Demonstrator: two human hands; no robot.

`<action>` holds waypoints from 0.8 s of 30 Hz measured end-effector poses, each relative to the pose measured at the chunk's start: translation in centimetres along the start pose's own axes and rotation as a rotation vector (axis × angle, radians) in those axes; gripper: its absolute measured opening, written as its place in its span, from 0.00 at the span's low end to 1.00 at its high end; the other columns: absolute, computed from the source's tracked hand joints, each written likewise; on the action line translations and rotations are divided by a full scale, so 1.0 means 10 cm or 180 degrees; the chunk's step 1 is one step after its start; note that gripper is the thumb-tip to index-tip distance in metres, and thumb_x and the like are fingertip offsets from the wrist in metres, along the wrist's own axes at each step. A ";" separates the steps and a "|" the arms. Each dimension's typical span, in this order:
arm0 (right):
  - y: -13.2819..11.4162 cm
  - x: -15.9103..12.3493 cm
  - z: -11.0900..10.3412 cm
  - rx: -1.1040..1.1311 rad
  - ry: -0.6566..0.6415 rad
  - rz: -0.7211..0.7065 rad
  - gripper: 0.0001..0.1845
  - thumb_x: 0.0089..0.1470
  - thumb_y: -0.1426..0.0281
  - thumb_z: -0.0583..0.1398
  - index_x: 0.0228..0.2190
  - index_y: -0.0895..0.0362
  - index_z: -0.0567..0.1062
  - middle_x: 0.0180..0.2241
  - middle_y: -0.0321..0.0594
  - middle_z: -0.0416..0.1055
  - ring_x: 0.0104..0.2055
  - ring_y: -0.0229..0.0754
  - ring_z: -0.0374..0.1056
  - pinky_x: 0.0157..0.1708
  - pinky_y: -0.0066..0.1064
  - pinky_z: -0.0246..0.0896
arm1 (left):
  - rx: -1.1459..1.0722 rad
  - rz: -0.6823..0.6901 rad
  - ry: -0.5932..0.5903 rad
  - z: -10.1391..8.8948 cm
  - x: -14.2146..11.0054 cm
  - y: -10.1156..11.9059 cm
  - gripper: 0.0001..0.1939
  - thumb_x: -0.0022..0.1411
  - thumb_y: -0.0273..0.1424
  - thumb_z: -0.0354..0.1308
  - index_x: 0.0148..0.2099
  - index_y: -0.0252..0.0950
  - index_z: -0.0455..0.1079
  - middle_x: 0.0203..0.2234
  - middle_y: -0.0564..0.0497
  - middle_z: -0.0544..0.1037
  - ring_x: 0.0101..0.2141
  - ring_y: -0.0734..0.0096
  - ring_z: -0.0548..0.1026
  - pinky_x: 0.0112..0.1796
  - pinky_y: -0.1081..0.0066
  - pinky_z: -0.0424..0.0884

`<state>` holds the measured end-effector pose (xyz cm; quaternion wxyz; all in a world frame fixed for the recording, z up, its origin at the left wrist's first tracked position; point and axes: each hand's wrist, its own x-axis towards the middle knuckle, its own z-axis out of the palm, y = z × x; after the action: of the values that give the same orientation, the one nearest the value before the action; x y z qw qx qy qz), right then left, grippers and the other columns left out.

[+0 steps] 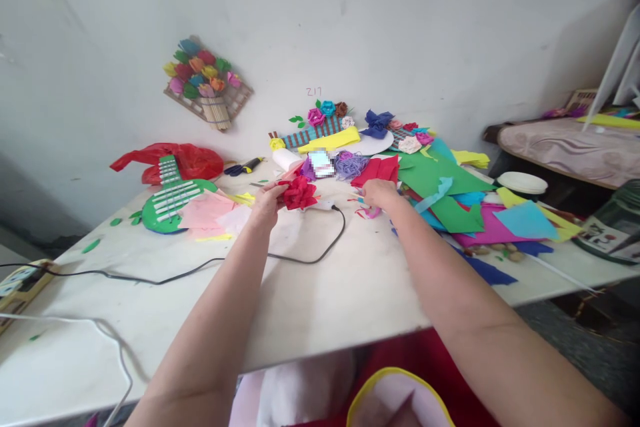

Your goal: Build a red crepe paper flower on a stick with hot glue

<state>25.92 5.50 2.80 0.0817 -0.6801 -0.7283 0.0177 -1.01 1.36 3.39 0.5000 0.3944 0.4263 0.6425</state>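
My left hand (269, 205) is closed on a red crepe-paper flower (299, 193), gripping it by its left side above the table. My right hand (380, 194) is closed, with the fingertips pinched together low over the tabletop; what they hold, if anything, is too small to make out. Small pink and red paper scraps (369, 212) lie just below its fingers. Behind the flower, partly hidden, is a small white device (325, 204) with a black cord (320, 257) running from it. A sheet of red paper (376, 171) lies just beyond my right hand.
Green paper sheets (440, 177) and other coloured papers cover the right side, near a large glass jar (613, 227). A green guitar-shaped craft (175, 197), a red plastic bag (197, 163) and scissors (234, 169) are left. A power strip (23, 287) sits at the left edge.
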 end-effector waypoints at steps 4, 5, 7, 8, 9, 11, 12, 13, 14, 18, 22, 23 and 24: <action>-0.02 -0.06 -0.09 -0.0160 -0.0143 0.0148 0.16 0.51 0.75 0.59 0.41 0.62 0.80 0.42 0.60 0.77 0.47 0.55 0.73 0.43 0.38 0.66 | -0.0101 -0.0091 -0.0024 0.07 -0.05 -0.11 0.07 0.40 0.27 0.63 0.27 0.33 0.72 0.19 0.51 0.75 0.20 0.72 0.71 0.24 0.72 0.68; -0.01 -0.06 -0.10 -0.0092 -0.0079 0.0140 0.16 0.52 0.75 0.58 0.41 0.62 0.80 0.43 0.59 0.77 0.47 0.53 0.74 0.42 0.36 0.66 | -0.0112 -0.0123 -0.0032 0.08 -0.06 -0.13 0.07 0.39 0.27 0.63 0.26 0.33 0.71 0.19 0.52 0.75 0.20 0.72 0.71 0.24 0.72 0.68; 0.01 -0.06 -0.10 0.0138 0.0126 0.0032 0.16 0.56 0.72 0.55 0.41 0.60 0.81 0.42 0.55 0.78 0.45 0.49 0.74 0.41 0.32 0.64 | -0.0123 -0.0170 -0.0041 0.09 -0.06 -0.17 0.07 0.39 0.27 0.63 0.26 0.33 0.71 0.18 0.52 0.74 0.20 0.72 0.70 0.24 0.72 0.69; 0.01 -0.06 -0.09 0.0293 0.0259 -0.0050 0.16 0.58 0.70 0.55 0.40 0.59 0.81 0.42 0.52 0.78 0.44 0.47 0.73 0.40 0.31 0.63 | -0.0122 -0.0184 -0.0048 0.09 -0.06 -0.18 0.07 0.38 0.27 0.63 0.26 0.33 0.71 0.19 0.52 0.74 0.20 0.72 0.70 0.24 0.71 0.69; 0.01 -0.05 -0.08 0.0466 0.0394 -0.0123 0.16 0.59 0.67 0.54 0.40 0.58 0.81 0.41 0.50 0.78 0.43 0.45 0.73 0.39 0.29 0.62 | -0.0113 -0.0195 -0.0050 0.08 -0.06 -0.18 0.08 0.38 0.27 0.63 0.26 0.33 0.71 0.19 0.52 0.74 0.20 0.72 0.70 0.24 0.71 0.69; -0.03 -0.05 -0.06 0.0889 0.0579 -0.0231 0.17 0.60 0.64 0.54 0.38 0.58 0.81 0.36 0.46 0.78 0.39 0.42 0.71 0.35 0.27 0.60 | -0.0067 -0.0213 -0.0037 0.08 -0.07 -0.19 0.08 0.37 0.28 0.63 0.26 0.33 0.71 0.18 0.52 0.74 0.20 0.73 0.70 0.24 0.72 0.69; -0.07 -0.05 -0.05 0.1167 0.0614 -0.0249 0.17 0.60 0.64 0.54 0.38 0.58 0.81 0.33 0.44 0.77 0.36 0.41 0.70 0.33 0.26 0.59 | -0.0042 -0.0219 -0.0029 0.08 -0.07 -0.20 0.09 0.37 0.28 0.63 0.26 0.33 0.71 0.18 0.52 0.74 0.20 0.73 0.70 0.23 0.72 0.68; -0.11 -0.07 -0.04 0.1495 0.0601 -0.0293 0.17 0.60 0.64 0.54 0.39 0.59 0.80 0.29 0.42 0.76 0.32 0.39 0.68 0.30 0.26 0.58 | -0.0025 -0.0219 -0.0023 0.07 -0.08 -0.20 0.09 0.36 0.28 0.63 0.26 0.33 0.71 0.18 0.52 0.73 0.20 0.73 0.70 0.23 0.72 0.68; -0.16 -0.08 -0.04 0.1909 0.0571 -0.0367 0.17 0.60 0.64 0.55 0.41 0.59 0.79 0.26 0.39 0.73 0.28 0.37 0.65 0.27 0.25 0.56 | -0.0016 -0.0217 -0.0027 0.07 -0.08 -0.21 0.10 0.36 0.28 0.63 0.26 0.33 0.71 0.18 0.52 0.73 0.20 0.73 0.70 0.23 0.73 0.68; -0.37 -0.19 -0.04 0.3312 0.0000 -0.0727 0.20 0.59 0.63 0.56 0.48 0.60 0.75 0.18 0.29 0.59 0.19 0.31 0.54 0.21 0.22 0.49 | 0.0003 -0.0218 -0.0070 0.06 -0.09 -0.23 0.11 0.36 0.29 0.63 0.27 0.32 0.71 0.18 0.52 0.74 0.20 0.73 0.70 0.23 0.73 0.68; -0.49 -0.26 -0.06 0.3565 -0.0317 -0.0946 0.19 0.58 0.65 0.56 0.47 0.62 0.76 0.18 0.28 0.56 0.19 0.30 0.52 0.19 0.22 0.45 | 0.0053 -0.0184 -0.0083 0.05 -0.09 -0.25 0.11 0.36 0.29 0.63 0.28 0.33 0.70 0.18 0.53 0.74 0.20 0.74 0.70 0.23 0.73 0.67; -0.51 -0.27 -0.06 0.3550 -0.0370 -0.0977 0.20 0.58 0.66 0.56 0.48 0.62 0.75 0.18 0.28 0.56 0.19 0.30 0.53 0.19 0.22 0.44 | 0.0059 -0.0166 -0.0087 0.05 -0.09 -0.25 0.11 0.36 0.29 0.63 0.28 0.33 0.70 0.18 0.53 0.74 0.20 0.73 0.70 0.23 0.73 0.67; -0.52 -0.28 -0.07 0.3518 -0.0409 -0.1002 0.20 0.58 0.66 0.55 0.49 0.62 0.75 0.17 0.28 0.57 0.18 0.30 0.53 0.19 0.22 0.44 | 0.0067 -0.0152 -0.0092 0.05 -0.10 -0.25 0.12 0.36 0.30 0.63 0.28 0.32 0.70 0.18 0.53 0.74 0.20 0.73 0.70 0.23 0.73 0.67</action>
<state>21.07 2.28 3.90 0.3821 -0.4175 -0.7068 0.4244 0.39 0.82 1.15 0.5171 0.3986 0.4350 0.6200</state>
